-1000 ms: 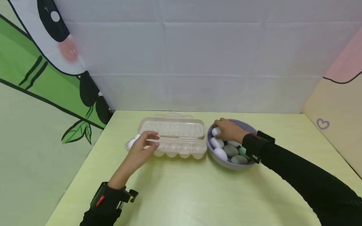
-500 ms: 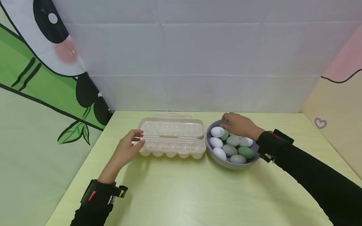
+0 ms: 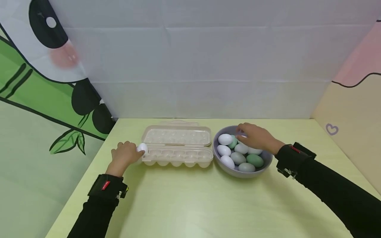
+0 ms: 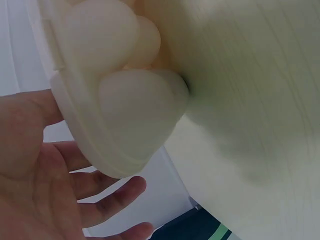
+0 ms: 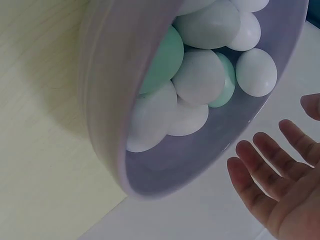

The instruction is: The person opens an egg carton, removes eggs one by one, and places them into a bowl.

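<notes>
My left hand (image 3: 123,156) is at the left end of a clear plastic egg carton (image 3: 178,154), its thumb by a white egg (image 3: 143,147) there. In the left wrist view the fingers (image 4: 102,210) spread loosely beside the carton's end (image 4: 117,157), and the thumb tip is hidden behind its rim. Above the back of a grey-purple bowl (image 3: 230,173), my right hand (image 3: 257,136) hovers with relaxed fingers. White, grey and green eggs (image 3: 238,158) fill much of that bowl. From the right wrist, the fingers (image 5: 260,175) appear apart from the eggs, holding nothing.
The carton's lid (image 3: 177,135) lies folded back behind its cups. Carton and bowl stand side by side on a pale yellow table (image 3: 184,201). A white cloth wall (image 3: 190,66) rises at the table's back edge, with printed panels at both sides.
My left hand has moved left, from over the carton's cups to its left end. My right hand has come up from the eggs at the bowl's left and shifted right. The view has shifted slightly.
</notes>
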Demonstrator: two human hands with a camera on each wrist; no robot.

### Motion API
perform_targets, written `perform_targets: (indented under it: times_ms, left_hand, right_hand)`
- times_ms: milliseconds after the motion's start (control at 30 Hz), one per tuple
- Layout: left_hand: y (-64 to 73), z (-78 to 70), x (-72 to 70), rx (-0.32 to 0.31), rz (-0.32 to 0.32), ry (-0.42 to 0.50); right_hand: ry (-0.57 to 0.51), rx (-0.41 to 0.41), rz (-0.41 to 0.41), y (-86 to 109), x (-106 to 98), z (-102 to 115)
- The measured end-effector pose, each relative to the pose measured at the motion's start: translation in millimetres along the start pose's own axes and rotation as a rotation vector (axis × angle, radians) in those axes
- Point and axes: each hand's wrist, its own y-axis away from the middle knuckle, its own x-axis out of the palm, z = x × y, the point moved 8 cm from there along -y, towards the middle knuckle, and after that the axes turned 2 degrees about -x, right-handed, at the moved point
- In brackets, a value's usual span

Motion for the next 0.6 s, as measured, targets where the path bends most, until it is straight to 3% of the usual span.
perform_targets:
  times_ms: [300,467,600]
  left_hand:
    - [-4.4,-0.5,0.8,0.037,-0.056,-0.017]
    - [-0.1,-8.8,-10.5,0.084,-0.17,0.021]
    - [6.9,-25.9,-23.8,0.138,-0.272,0.082]
  right_hand:
    - [0.002,-0.011,0.0,-0.6,1,3]
    - [0.003,-0.007,-0.008,-0.8,-1,2]
    - [0.004,-0.005,-0.009,0.8,-1,2]
